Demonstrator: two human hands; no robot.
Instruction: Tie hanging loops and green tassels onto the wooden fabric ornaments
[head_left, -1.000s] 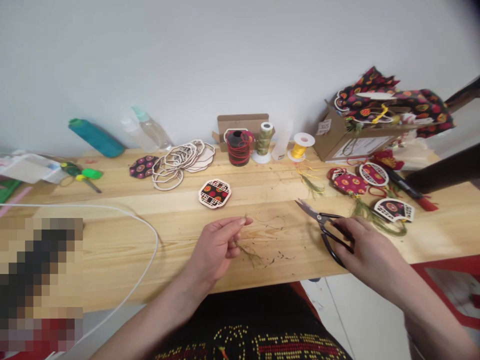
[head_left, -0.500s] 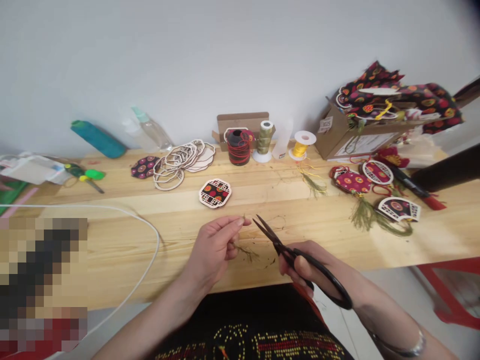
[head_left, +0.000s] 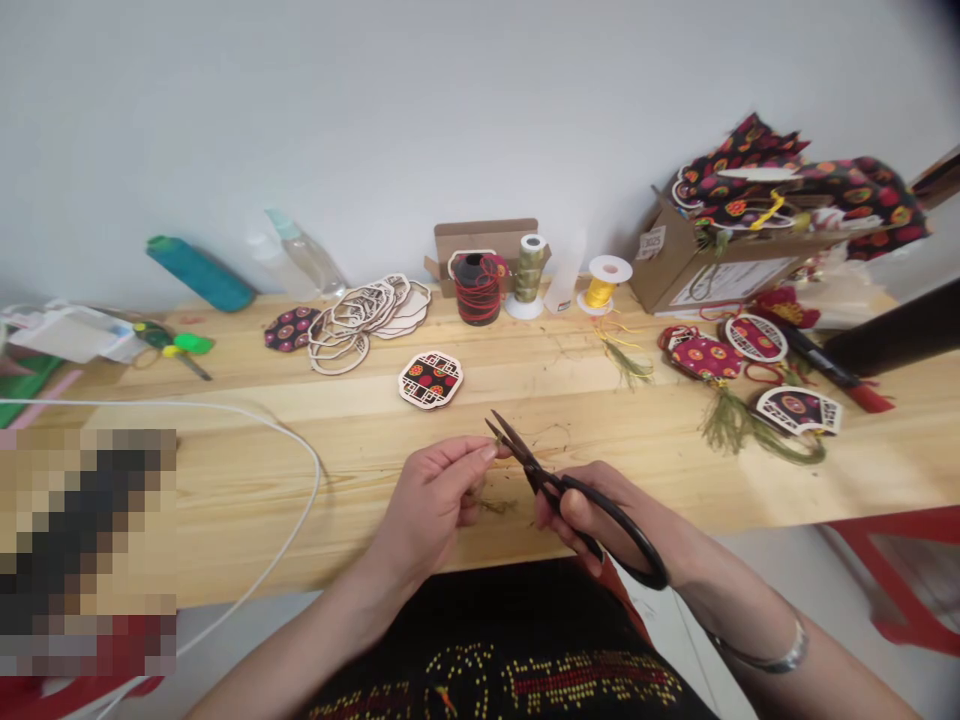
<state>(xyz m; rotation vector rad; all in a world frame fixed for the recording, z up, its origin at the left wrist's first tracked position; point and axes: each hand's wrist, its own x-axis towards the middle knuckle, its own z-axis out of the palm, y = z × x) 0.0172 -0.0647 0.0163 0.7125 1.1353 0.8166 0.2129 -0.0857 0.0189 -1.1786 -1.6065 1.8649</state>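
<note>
Between its thumb and forefinger my left hand (head_left: 439, 490) pinches a small olive-green thread tassel (head_left: 495, 506), whose loose strands hang out below the fingers. My right hand (head_left: 600, 515) grips black-handled scissors (head_left: 536, 472) through their loops. The blades are slightly apart, with their tips right at the thread by my left fingertips. Just beyond my hands lies an eight-sided wooden-framed ornament (head_left: 430, 381) with dark flowered fabric inside. My left fingers hide most of the tassel's top.
Along the wall stand a red cord spool (head_left: 478, 290), a green thread cone (head_left: 529, 280) and a yellow spool (head_left: 601, 288). Wooden frames (head_left: 360, 320) are piled to their left. Finished-looking ornaments (head_left: 799, 412) and a fabric-filled box (head_left: 720, 262) sit right. A white cable (head_left: 311, 490) crosses the left side.
My right hand has moved left with the scissors, bringing the blade tips from beside my left fingertips onto the thread there. My left hand keeps its pinch.
</note>
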